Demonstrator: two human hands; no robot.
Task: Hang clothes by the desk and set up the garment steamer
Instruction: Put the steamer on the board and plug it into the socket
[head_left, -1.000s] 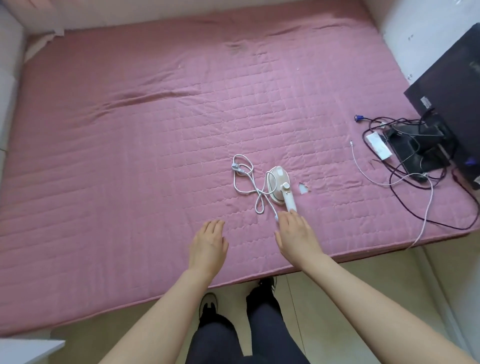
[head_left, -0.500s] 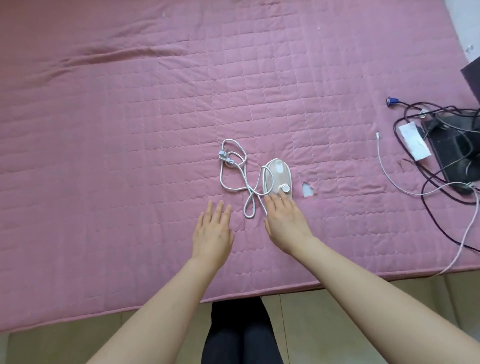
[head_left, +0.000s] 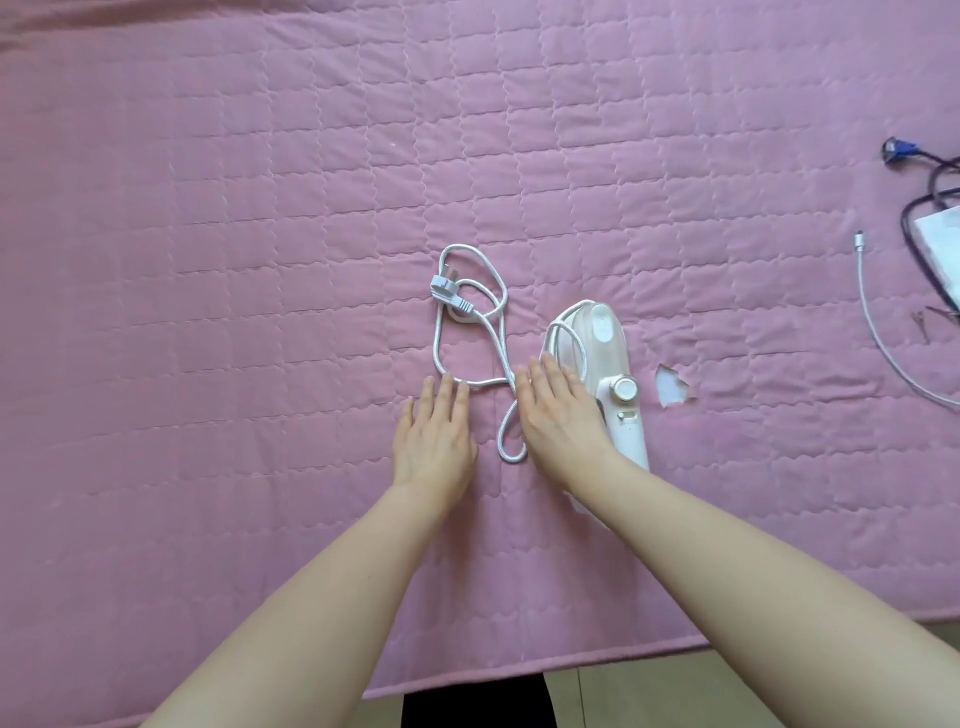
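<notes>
The garment steamer (head_left: 605, 364) lies on the pink mattress (head_left: 208, 260) toward its near edge, just beside the flat, spread right hand (head_left: 558, 413). The left hand (head_left: 434, 436), also spread, touches the cord (head_left: 483, 332).

Steamer (head_left: 605, 358) lies on bed (head_left: 208, 260), cord (head_left: 470, 332) to its left.

Pink quilted bedspread (head_left: 260, 260) with small tear (head_left: 671, 391), dark cables (head_left: 917, 228), white cable (head_left: 878, 332) at right edge
</notes>
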